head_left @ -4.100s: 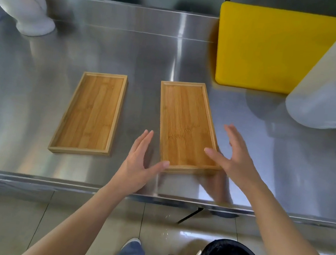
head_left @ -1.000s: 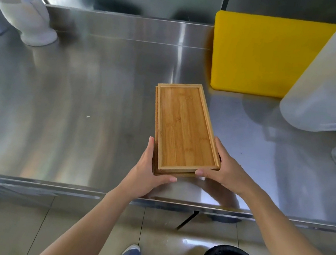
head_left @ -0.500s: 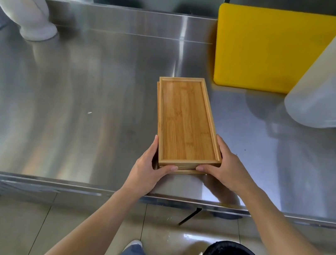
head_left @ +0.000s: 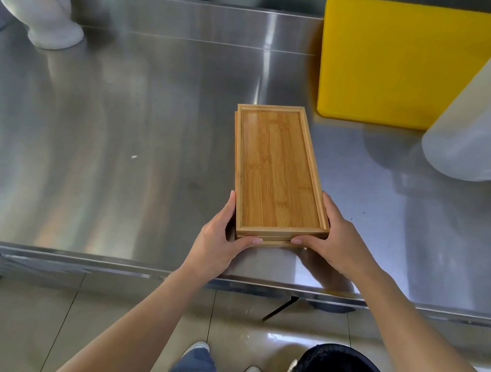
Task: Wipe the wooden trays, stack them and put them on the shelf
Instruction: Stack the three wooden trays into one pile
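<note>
Head view: both forearms reach over the steel counter (head_left: 118, 135), the left hand (head_left: 216, 242) and right hand (head_left: 337, 244) clasping the near corners of two stacked wooden trays (head_left: 275, 171), thumbs on the near edge. From that grip, the stack's long axis runs away from the person, toward a yellow board (head_left: 399, 65) beyond the right hand.

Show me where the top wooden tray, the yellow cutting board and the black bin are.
top wooden tray (head_left: 278, 171): head view, middle of its inner floor.
yellow cutting board (head_left: 393, 64): head view, centre of its face.
black bin (head_left: 370, 367): head view, far rim.
</note>
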